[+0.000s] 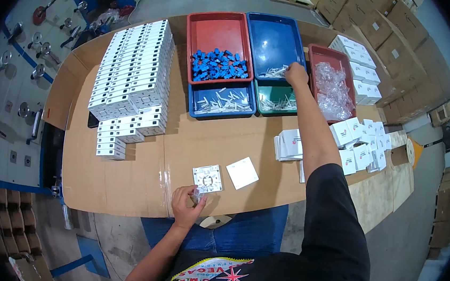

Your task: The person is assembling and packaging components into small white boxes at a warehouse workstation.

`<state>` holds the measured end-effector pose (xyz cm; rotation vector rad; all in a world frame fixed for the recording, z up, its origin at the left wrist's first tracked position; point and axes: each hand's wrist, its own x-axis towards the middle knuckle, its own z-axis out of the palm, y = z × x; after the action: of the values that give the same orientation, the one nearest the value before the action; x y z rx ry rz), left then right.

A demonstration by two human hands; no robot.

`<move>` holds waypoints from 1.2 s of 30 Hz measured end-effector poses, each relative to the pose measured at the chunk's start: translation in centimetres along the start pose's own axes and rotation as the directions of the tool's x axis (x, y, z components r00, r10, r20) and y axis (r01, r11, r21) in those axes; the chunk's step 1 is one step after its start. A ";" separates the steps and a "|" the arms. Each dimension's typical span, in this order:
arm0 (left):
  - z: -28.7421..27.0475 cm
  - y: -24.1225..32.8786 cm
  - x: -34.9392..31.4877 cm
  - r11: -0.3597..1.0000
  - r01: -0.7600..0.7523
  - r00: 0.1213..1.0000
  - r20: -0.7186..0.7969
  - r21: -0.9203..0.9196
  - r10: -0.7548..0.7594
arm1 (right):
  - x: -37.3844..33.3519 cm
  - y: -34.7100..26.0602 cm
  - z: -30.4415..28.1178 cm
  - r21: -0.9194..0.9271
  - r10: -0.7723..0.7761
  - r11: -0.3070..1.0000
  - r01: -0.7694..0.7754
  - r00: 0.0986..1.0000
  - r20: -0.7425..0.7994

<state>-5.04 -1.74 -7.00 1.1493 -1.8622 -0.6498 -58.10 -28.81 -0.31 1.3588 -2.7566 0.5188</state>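
My left hand is closed round a small clear plastic bag near the front edge of the cardboard-covered table. Just beyond it lies a square white plate with cutouts and a ring-shaped middle. A plain white square rests to its right, slightly turned. My right hand reaches far forward into the near end of a blue tray, beside a small pile of thin white pieces. Its fingers are bunched together, and whatever they pinch is hidden.
Blue connectors fill part of a red tray. White pieces lie in another blue tray and a green tray. Clear bags fill a red tray at right. Stacked white boxes stand left; white packets lie right.
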 end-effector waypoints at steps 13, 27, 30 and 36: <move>0.0 0.0 -0.1 1.000 -0.004 1.000 0.005 -0.014 0.004 | 2.0 4.1 -1.7 0.463 -0.082 0.881 0.095 0.996 -0.048; -0.2 -0.1 -0.2 0.983 0.120 0.991 -0.034 -0.139 -0.126 | -14.5 -0.7 -10.1 0.940 -0.120 0.336 -0.056 0.988 0.101; -0.5 -0.2 -0.1 0.977 0.122 0.990 -0.052 -0.175 -0.133 | -21.6 -3.2 -9.9 0.943 -0.181 0.329 -0.056 0.976 0.121; -0.6 0.8 0.4 0.971 0.115 0.992 -0.034 -0.211 -0.125 | -35.3 -5.5 -5.6 0.827 -0.399 0.516 -0.223 0.791 0.463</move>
<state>-5.03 -1.69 -5.94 1.1345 -1.6509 -0.8581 -32.68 -3.09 0.64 2.1632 -2.8926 2.0087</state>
